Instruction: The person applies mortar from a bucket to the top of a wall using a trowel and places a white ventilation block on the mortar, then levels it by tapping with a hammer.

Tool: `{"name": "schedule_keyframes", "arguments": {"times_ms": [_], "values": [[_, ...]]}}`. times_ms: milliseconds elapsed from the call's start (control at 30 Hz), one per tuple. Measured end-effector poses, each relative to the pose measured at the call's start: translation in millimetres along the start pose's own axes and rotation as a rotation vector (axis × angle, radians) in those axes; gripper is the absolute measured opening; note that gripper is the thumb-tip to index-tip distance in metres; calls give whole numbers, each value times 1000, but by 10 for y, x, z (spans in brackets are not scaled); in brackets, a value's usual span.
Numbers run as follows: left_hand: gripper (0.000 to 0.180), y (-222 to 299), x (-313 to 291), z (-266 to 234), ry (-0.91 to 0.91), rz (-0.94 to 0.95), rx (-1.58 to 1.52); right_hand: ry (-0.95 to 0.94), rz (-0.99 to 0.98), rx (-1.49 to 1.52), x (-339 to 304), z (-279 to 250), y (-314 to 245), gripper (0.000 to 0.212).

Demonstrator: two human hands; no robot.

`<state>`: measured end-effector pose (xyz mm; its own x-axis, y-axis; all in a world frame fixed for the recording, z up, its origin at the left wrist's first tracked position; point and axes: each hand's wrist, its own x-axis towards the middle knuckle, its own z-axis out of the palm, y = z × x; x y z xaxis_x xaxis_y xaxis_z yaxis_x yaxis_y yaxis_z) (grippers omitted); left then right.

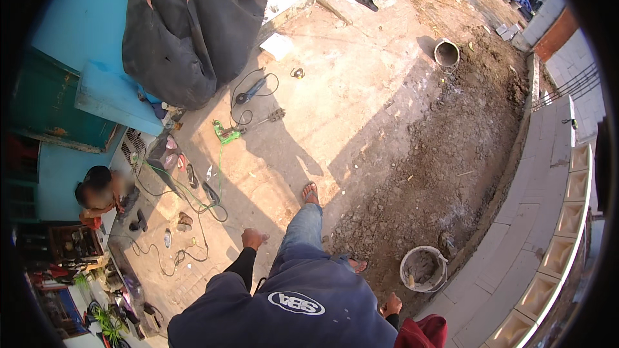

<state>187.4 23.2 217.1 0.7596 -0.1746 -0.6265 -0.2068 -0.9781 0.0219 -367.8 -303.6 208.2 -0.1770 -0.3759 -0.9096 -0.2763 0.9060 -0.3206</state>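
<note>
My left hand (253, 239) hangs beside my left thigh, below a black sleeve, its fingers curled with nothing visible in them. On the other side, my right hand (391, 305) is low by my right hip, fingers bent in and no object showing. Nearest to it stands a pale bucket (422, 289) with grey mortar inside and a small light-coloured piece at its edge; the hand is apart from it. Ahead on the concrete lie a green power drill (225, 132) with a mixing paddle (276, 115) and a blue corded power tool (247, 95).
Loose soil and rubble (451, 148) cover the right, along a low block wall (503, 251). Another bucket (446, 55) lies farther off. Cables (200, 232) and sandals (185, 222) spread at left, near a crouching person (97, 193). A dark-covered bulk (187, 32) stands far left.
</note>
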Motion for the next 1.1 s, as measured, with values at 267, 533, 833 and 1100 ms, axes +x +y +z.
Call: {"name": "schedule_keyframes", "arguments": {"times_ms": [267, 533, 833, 1100], "values": [[21, 159, 1178, -1415, 352, -171, -716, -200, -397, -497, -661, 1458, -1110, 29], [48, 1019, 2352, -2303, 649, -59, -436, -226, -462, -683, -757, 2294, -2259, 28], [79, 537, 2556, -2348, -36, -644, -1158, -103, -227, -1004, -210, 4226, -4683, 48], [46, 1342, 2467, -2689, 244, -987, -1381, -343, -966, -1917, -281, 7812, -8051, 57]]}}
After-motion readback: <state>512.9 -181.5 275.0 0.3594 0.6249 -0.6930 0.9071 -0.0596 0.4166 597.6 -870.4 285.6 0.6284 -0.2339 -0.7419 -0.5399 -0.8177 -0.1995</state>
